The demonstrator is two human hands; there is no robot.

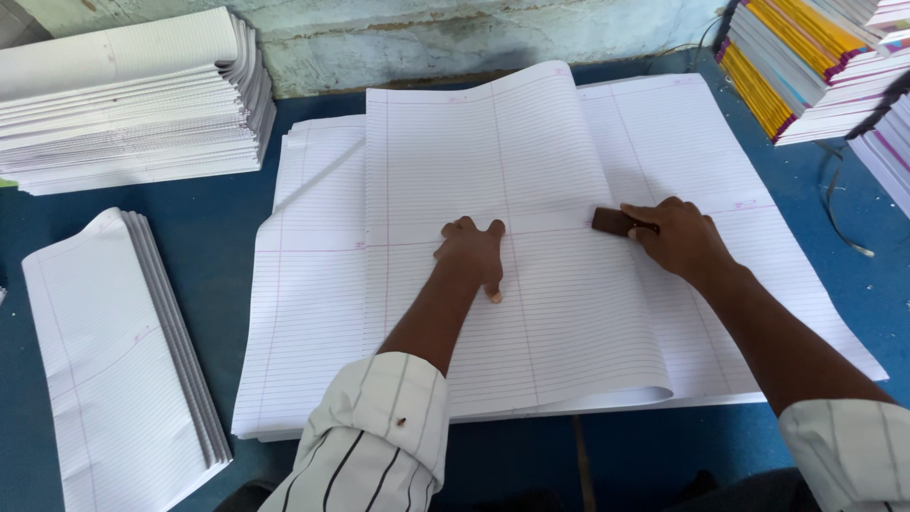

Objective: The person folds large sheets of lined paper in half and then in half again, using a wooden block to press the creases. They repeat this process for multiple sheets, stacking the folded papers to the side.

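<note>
Left hand [471,254]: fingers released, pressing flat on the folded ruled sheet [512,237].
Right hand [681,235]: fingers grasping a dark block [611,222], pressing the sheet's fold.
Worktop [218,228]: blue, carrying folded stacks [133,104].

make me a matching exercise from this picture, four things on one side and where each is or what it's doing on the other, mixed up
Things:
1. left hand
2. right hand
3. brown block
4. folded sheets

Places or states:
A. lying at the left of the blue table, apart from both hands
B. pressed flat on the folded-over ruled sheet
C. gripping a small tool at the fold
D. held at the sheet's right edge, under fingertips

Pairs: 1-B, 2-C, 3-D, 4-A
</note>
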